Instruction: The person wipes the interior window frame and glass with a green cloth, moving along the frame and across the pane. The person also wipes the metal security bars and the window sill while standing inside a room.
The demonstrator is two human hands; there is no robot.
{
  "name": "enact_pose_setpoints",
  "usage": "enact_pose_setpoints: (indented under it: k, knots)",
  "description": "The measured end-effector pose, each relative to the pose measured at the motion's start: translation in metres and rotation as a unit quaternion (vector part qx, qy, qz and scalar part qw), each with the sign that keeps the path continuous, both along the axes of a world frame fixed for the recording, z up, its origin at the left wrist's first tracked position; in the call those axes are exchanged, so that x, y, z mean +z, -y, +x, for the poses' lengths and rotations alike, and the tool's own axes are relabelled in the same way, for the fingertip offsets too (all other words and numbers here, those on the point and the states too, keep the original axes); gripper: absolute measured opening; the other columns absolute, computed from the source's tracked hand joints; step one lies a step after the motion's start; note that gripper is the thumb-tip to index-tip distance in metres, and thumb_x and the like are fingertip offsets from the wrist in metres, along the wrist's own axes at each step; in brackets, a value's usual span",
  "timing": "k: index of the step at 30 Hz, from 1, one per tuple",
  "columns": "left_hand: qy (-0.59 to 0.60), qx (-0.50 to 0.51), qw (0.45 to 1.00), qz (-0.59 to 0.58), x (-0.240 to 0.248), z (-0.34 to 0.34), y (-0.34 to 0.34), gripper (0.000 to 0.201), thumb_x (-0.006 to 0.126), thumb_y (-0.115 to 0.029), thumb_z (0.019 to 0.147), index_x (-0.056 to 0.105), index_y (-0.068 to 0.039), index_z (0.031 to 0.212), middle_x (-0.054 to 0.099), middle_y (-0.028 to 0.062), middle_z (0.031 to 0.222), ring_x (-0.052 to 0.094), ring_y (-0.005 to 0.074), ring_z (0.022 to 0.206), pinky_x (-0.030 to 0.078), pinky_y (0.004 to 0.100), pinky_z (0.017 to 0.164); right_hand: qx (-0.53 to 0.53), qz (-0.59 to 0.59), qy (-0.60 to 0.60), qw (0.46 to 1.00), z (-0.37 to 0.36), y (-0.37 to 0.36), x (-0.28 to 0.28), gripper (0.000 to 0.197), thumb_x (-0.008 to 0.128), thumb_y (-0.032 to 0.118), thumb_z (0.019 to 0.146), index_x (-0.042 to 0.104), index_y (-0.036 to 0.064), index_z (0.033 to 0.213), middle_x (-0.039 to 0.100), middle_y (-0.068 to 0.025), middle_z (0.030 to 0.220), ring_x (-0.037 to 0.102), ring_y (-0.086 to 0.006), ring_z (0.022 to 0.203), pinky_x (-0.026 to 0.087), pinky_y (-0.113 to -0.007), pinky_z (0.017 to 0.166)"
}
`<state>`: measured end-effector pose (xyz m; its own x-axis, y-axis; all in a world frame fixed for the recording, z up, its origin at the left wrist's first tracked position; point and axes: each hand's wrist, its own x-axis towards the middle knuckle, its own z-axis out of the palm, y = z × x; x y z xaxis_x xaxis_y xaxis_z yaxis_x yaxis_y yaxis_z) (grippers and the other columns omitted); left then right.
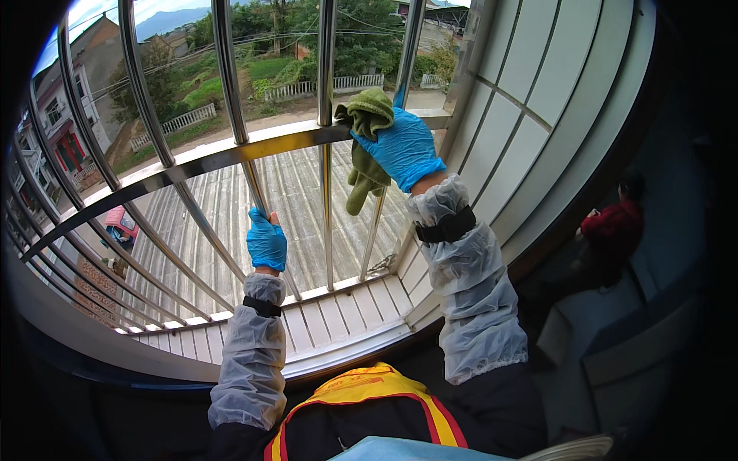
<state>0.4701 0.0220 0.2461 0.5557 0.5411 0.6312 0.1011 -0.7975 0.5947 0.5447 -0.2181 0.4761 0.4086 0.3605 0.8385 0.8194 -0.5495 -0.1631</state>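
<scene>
My right hand (403,147), in a blue glove, is closed on a green cloth (367,174). It presses the cloth against the horizontal metal rail (286,143) near the right end of the window bars, and part of the cloth hangs below the rail. Lower and to the left, my left hand (267,242), also blue-gloved, is wrapped round one upright metal bar (254,187). Clear plastic sleeve covers with black bands, one of them the right sleeve cover (473,280), wrap both forearms.
White tiles line the window's side wall (503,138) and sill (338,315). Beyond the bars lie a corrugated roof (207,207), a road, greenery and houses. Indoors at the right, a person in a red top (615,230) sits in dim light.
</scene>
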Motion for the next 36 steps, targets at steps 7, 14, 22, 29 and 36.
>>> enact_pose_setpoints:
  k: [7, 14, 22, 29, 36]
  knots:
    - [0.060, -0.023, 0.998, -0.013, -0.001, 0.001, 0.003, 0.017, 0.052, -0.021, 0.094, 0.044, -0.006, 0.096, 0.056, 0.0166, 0.063, 0.056, 0.0374, 0.056, 0.039, 0.0484, 0.047, -0.135, -0.185, -0.037, 0.973, 0.024, -0.034, 0.029, 0.060, 0.043, 0.054, 0.091, 0.069, 0.0013, 0.078, 0.062, -0.0202, 0.064, 0.062, -0.0367, 0.062, 0.050, -0.044, 0.060]
    - [0.017, -0.027, 1.000, -0.001, 0.006, -0.002, 0.002, 0.018, 0.051, -0.021, 0.094, 0.042, -0.006, 0.095, 0.054, 0.0185, 0.063, 0.056, 0.0385, 0.056, 0.038, 0.0489, 0.047, -0.056, -0.037, -0.073, 0.995, 0.018, -0.021, 0.001, 0.036, 0.062, 0.035, 0.086, 0.065, 0.0003, 0.098, 0.065, -0.0228, 0.087, 0.064, -0.0372, 0.077, 0.053, -0.042, 0.070]
    - [0.038, -0.045, 0.998, -0.013, -0.004, 0.003, -0.001, 0.018, 0.051, -0.021, 0.094, 0.043, -0.005, 0.096, 0.055, 0.0201, 0.068, 0.057, 0.0397, 0.060, 0.040, 0.0492, 0.050, 0.137, 0.322, -0.235, 0.907, 0.002, 0.040, -0.072, 0.038, 0.051, 0.022, 0.097, 0.044, 0.0032, 0.130, 0.052, -0.0122, 0.126, 0.055, -0.0209, 0.111, 0.050, -0.030, 0.090]
    - [0.036, -0.036, 0.999, 0.003, 0.002, -0.002, 0.002, 0.019, 0.050, -0.022, 0.095, 0.043, -0.005, 0.100, 0.058, 0.0209, 0.071, 0.058, 0.0402, 0.060, 0.042, 0.0498, 0.049, 0.357, 0.338, -0.139, 0.860, 0.014, -0.028, 0.183, 0.037, 0.051, 0.029, 0.090, 0.050, 0.0060, 0.119, 0.056, -0.0151, 0.116, 0.059, -0.0280, 0.100, 0.051, -0.037, 0.086]
    - [0.066, -0.050, 0.996, -0.018, 0.004, -0.003, 0.004, 0.016, 0.055, -0.017, 0.090, 0.045, -0.006, 0.096, 0.056, 0.0197, 0.071, 0.057, 0.0405, 0.063, 0.043, 0.0495, 0.053, 0.075, 0.273, 0.258, 0.924, 0.043, -0.126, 0.261, 0.061, 0.051, -0.002, 0.084, 0.032, 0.0052, 0.141, 0.058, -0.0222, 0.111, 0.059, -0.0368, 0.099, 0.050, -0.039, 0.083]
